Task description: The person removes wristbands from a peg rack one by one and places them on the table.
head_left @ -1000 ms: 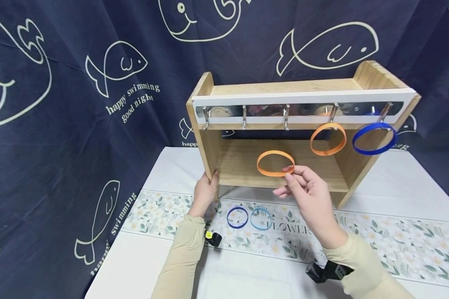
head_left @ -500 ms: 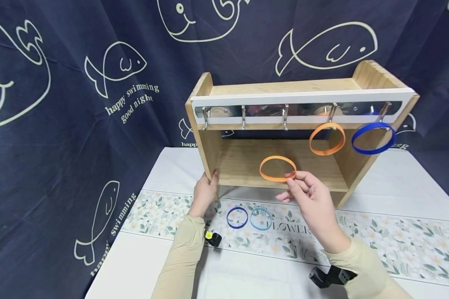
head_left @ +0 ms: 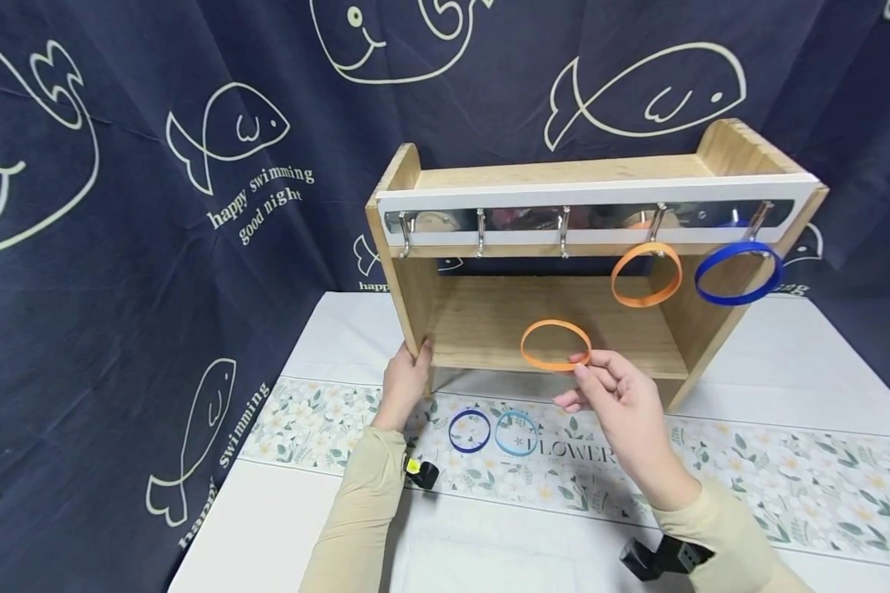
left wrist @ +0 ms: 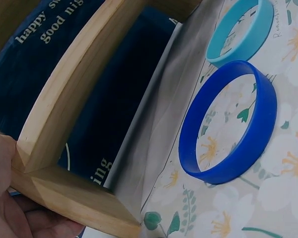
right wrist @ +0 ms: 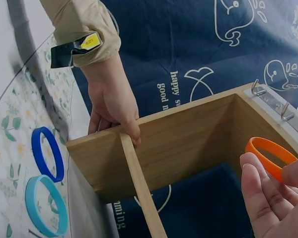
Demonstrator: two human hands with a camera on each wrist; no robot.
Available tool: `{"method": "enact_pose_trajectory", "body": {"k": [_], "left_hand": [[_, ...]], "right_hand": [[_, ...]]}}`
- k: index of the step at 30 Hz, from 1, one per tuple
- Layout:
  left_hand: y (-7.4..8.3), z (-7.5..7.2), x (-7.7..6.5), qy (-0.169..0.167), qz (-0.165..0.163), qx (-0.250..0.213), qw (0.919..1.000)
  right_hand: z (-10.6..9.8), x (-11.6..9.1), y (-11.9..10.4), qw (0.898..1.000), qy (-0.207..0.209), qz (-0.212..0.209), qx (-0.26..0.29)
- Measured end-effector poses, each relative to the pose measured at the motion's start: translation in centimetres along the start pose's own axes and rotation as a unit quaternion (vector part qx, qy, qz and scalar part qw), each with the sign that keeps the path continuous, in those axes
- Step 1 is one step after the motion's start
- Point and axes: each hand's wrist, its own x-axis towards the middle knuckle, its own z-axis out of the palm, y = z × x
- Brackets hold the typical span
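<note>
An orange silicone wristband (head_left: 545,366) is pinched at its right edge between the thumb and fingers of my right hand (head_left: 626,403). It is held out before the lower board of a wooden shelf (head_left: 482,321). My left hand (head_left: 404,379) grips the shelf's left side panel low down, and the left wrist view shows its fingers at the wood's edge. From the hooks at the right hang another orange wristband (head_left: 641,302) and a blue wristband (head_left: 734,300). On the table lie a dark blue wristband (left wrist: 191,134) and a light blue wristband (left wrist: 260,34).
A row of metal hooks (head_left: 564,232) runs along the white strip on the shelf's front; the three left ones carry nothing. Behind stands a navy curtain (head_left: 489,107) with fish drawings. A flowered runner (head_left: 771,469) crosses the white table.
My right hand has drawn the orange wristband down and slightly right, away from the hooks. The left hand keeps its grip on the shelf panel.
</note>
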Motion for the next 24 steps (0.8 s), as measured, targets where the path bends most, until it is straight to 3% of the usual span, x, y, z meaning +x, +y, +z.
{"method": "enact_pose_trajectory", "body": {"k": [24], "left_hand": [[0.0,0.0,0.0,0.004,0.004,0.004,1.0000]], "right_hand": [[-2.1,-1.6,2.9,0.998,-0.004,0.057,-0.002]]}}
